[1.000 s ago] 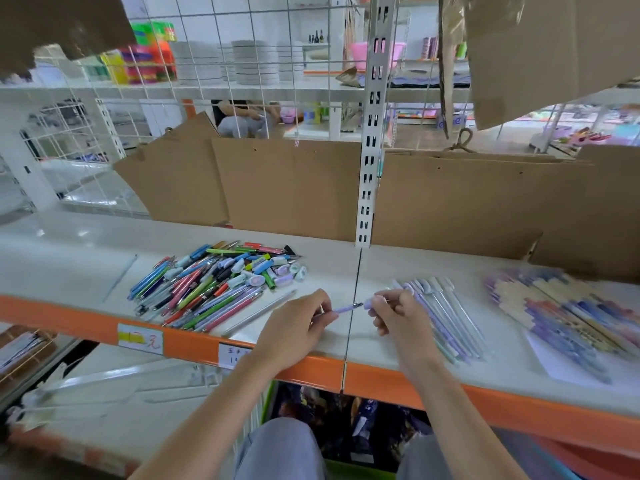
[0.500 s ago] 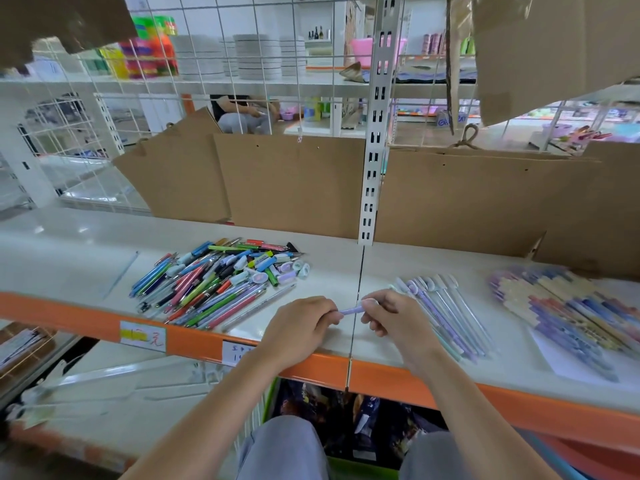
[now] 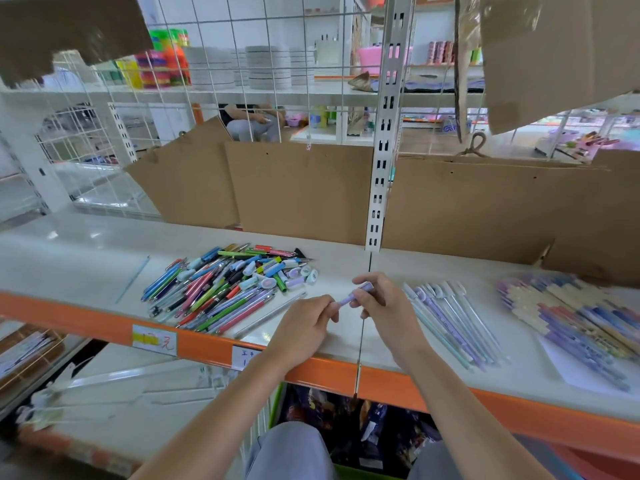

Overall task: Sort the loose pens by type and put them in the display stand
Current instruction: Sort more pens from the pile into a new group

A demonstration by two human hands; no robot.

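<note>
Setting: shop shelving, pale shelf (image 3: 346, 265) with an orange front edge, brown cardboard sheets (image 3: 298, 188) propped along the far side, white wire grid above.
Held pen: lilac pen (image 3: 354, 295), short stretch showing between the two hands, slanting up to the right, raised just over the shelf's near edge at centre.
Left hand: left hand (image 3: 304, 327) curled, fingertips pinching the pen's lower left end, forearm reaching in from the near left.
Right hand: right hand (image 3: 379, 306) curled round the pen's upper right end, thumb and fingers closed on it, wrist bent, forearm coming in from the near right.
Loose pile: mixed pens (image 3: 225, 285) left of the hands, jumbled; blue, green, pink, red and pastel barrels, a few small caps on the far right edge.
Sorted row: slim pastel pens (image 3: 450, 323) just right of the hands, laid side by side, lilac and mint.
Far right: carded pen packs (image 3: 571, 313) fanned out, blurred.
</note>
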